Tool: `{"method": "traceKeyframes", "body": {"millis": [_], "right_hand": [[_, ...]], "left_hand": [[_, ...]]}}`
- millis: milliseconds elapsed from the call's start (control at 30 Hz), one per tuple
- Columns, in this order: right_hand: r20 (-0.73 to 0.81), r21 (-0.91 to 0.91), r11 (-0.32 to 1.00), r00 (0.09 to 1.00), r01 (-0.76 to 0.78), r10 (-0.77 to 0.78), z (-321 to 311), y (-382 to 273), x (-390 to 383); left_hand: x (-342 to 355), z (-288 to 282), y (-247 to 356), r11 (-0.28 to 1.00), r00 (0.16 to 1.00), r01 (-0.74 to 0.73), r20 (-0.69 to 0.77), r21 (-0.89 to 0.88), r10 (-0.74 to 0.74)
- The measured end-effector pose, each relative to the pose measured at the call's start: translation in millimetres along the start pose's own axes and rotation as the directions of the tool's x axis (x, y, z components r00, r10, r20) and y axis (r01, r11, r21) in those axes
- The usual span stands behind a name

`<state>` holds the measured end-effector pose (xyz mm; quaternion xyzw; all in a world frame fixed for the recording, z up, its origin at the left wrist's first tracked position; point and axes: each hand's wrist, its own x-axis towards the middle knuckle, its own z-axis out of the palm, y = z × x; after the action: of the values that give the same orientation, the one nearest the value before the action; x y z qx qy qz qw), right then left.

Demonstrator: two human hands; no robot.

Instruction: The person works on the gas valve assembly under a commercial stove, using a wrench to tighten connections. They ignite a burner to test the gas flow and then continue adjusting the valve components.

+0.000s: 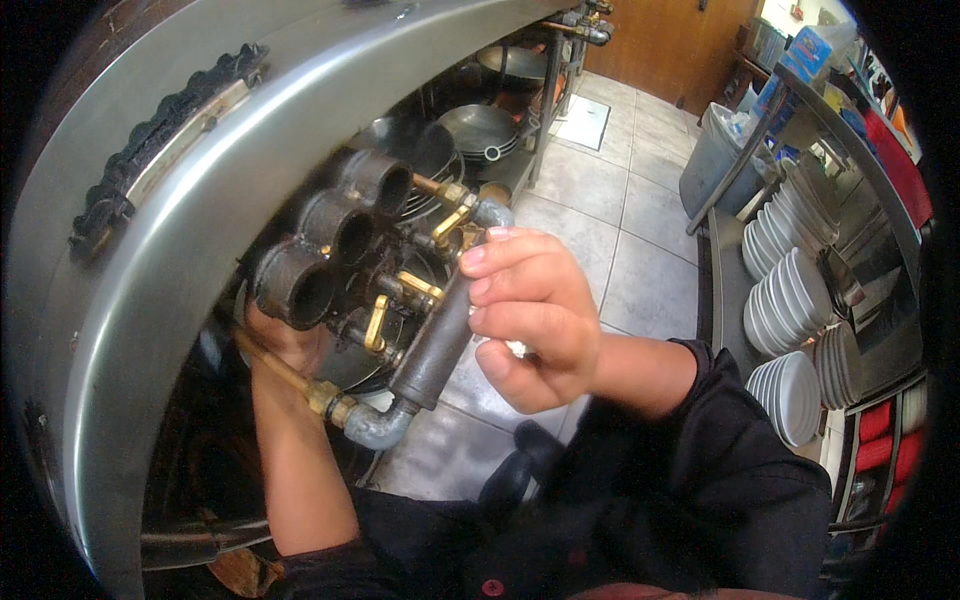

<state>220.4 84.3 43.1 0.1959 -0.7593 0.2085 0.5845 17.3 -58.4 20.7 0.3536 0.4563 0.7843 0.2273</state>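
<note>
Head view: looks clamped on a white scrap (516, 348) with the right hand (542, 315) at the dark pipe (438, 345) before the burners (312, 220), cannot tell for the left hand (288, 338), partly hidden, and could knock a brass lever (377, 322) round by slipping off the rounded metal

We record bright floor tiles (655, 268) beyond the right hand (535, 315), white glare along the steel edge (165, 220) left of both hands, shadow around the left hand (288, 348), outward fisheye bending, black corners
</note>
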Motion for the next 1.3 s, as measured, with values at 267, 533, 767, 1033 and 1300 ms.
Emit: {"method": "traceKeyframes", "body": {"millis": [267,533,767,1033,1300], "right_hand": [[0.006,0.001,1.000,1.000,-0.006,0.006,0.9,-1.8,-1.0],[0.037,-0.025,0.999,0.999,0.023,-0.022,0.7,1.1,0.8],[0.032,-0.029,0.999,0.999,0.020,-0.019,1.0,0.7,1.0],[0.003,-0.020,1.000,1.000,0.011,-0.010,2.5,-0.1,-1.3],[0.033,0.005,1.000,0.999,0.030,-0.030,-2.0,0.6,2.4]], "left_hand": [[-2.0,1.1,-0.1,0.999,0.997,0.010,-0.077,0.039,-0.007],[-2.7,-1.2,-9.7,1.000,0.996,-0.006,-0.089,0.029,0.009],[-4.5,1.1,-3.3,0.997,0.994,0.079,-0.082,0.010,-0.078],[-7.2,20.3,18.8,0.991,0.999,0.030,0.031,0.132,-0.034],[-4.5,7.0,6.7,0.993,0.996,-0.056,0.066,-0.105,0.063]]}}
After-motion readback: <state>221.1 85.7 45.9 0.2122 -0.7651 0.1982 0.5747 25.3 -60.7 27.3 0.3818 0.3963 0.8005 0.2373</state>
